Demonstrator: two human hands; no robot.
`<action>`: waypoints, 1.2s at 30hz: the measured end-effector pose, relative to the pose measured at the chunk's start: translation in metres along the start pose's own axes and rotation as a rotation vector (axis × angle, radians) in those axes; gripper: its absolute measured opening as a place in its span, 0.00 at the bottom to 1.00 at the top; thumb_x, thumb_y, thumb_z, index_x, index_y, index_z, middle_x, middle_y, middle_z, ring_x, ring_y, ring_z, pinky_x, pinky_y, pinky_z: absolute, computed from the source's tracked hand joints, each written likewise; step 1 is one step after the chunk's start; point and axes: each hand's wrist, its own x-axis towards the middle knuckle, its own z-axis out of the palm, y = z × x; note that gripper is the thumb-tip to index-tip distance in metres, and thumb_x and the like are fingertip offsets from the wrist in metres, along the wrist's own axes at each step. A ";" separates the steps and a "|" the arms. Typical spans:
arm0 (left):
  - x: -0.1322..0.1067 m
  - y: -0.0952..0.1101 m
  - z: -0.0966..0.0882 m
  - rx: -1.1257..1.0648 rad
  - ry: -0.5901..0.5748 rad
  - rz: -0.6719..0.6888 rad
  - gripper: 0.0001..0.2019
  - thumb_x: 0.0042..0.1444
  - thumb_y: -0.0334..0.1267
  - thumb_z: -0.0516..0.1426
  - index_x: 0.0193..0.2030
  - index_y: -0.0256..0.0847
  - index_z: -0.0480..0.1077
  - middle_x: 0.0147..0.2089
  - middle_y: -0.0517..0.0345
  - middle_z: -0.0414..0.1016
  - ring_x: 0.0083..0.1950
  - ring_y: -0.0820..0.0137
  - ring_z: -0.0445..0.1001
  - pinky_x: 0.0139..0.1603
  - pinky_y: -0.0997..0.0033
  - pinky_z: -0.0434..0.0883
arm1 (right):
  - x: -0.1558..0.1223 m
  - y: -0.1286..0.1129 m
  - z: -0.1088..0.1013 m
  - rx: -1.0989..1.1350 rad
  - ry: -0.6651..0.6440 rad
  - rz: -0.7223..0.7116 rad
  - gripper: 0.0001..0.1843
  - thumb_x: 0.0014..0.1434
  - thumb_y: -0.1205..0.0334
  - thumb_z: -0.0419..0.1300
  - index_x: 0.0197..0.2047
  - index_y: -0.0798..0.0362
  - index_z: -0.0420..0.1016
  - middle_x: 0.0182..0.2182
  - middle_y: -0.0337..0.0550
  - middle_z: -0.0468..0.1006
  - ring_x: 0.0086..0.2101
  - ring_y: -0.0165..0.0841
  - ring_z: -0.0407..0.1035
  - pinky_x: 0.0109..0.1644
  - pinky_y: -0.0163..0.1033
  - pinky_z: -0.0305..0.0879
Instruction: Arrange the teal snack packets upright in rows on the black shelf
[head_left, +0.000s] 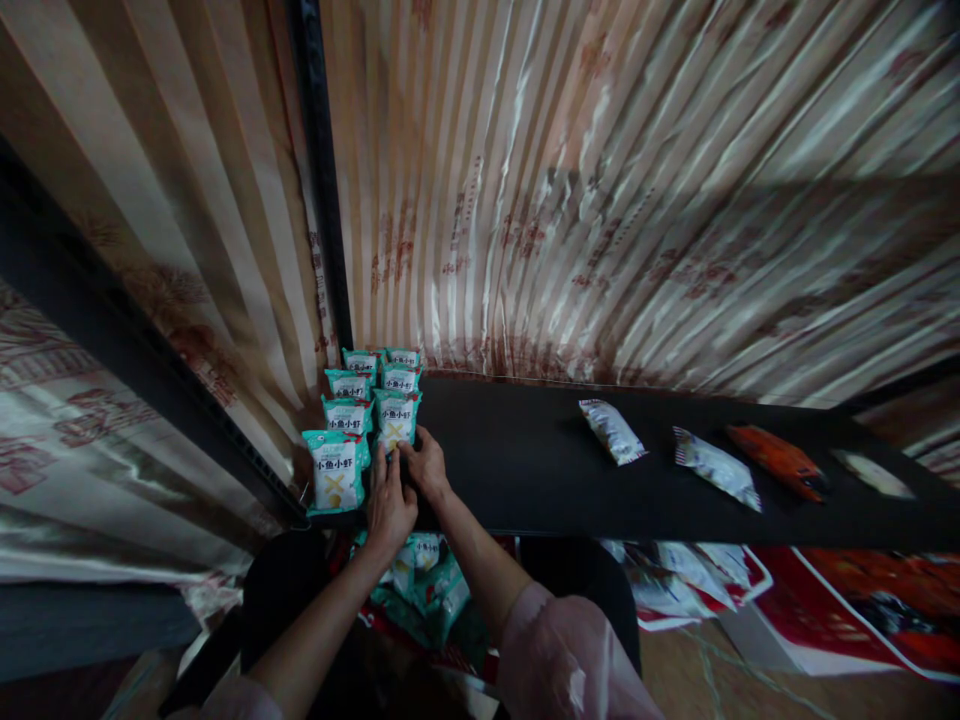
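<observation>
Small teal-and-white snack bags stand upright in two columns at the left end of a black shelf (510,450). My right hand (425,464) is at the lower right edge of the front snack bag (395,412) in the right column, its thumb on the front and its fingers curled around the side. My left hand (390,508) touches the bottom of that same bag with its fingers stretched out. Left of my hands stands the front bag of the left column (334,478). Below the shelf, between my knees, more teal bags (431,590) lie in a red basket, partly hidden by my forearms.
Farther right on the shelf lie a white packet (613,432), another white packet (718,468), an orange packet (778,460) and a pale packet (874,473). Red containers (825,605) with packets stand below. A dark metal post (322,170) and pleated sheeting (525,200) border the shelf.
</observation>
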 end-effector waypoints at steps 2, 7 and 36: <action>0.000 0.000 0.001 -0.008 0.005 0.012 0.31 0.49 0.25 0.49 0.62 0.34 0.57 0.69 0.45 0.48 0.69 0.58 0.47 0.67 0.55 0.53 | 0.000 -0.001 0.000 -0.009 0.011 0.002 0.22 0.52 0.63 0.58 0.51 0.53 0.69 0.46 0.46 0.77 0.44 0.36 0.72 0.51 0.40 0.65; 0.001 -0.001 0.001 -0.020 -0.008 0.020 0.30 0.48 0.26 0.50 0.62 0.35 0.57 0.69 0.45 0.50 0.69 0.57 0.48 0.66 0.53 0.54 | 0.001 0.001 0.001 0.002 0.051 -0.002 0.21 0.50 0.63 0.60 0.49 0.50 0.71 0.45 0.45 0.78 0.44 0.36 0.72 0.52 0.41 0.64; -0.130 0.097 -0.132 -1.082 -1.106 -0.013 0.25 0.57 0.58 0.46 0.47 0.45 0.72 0.43 0.51 0.73 0.49 0.63 0.71 0.44 0.66 0.69 | -0.072 0.014 -0.036 0.459 0.304 -0.063 0.22 0.56 0.51 0.54 0.50 0.56 0.66 0.42 0.50 0.76 0.39 0.33 0.72 0.48 0.42 0.68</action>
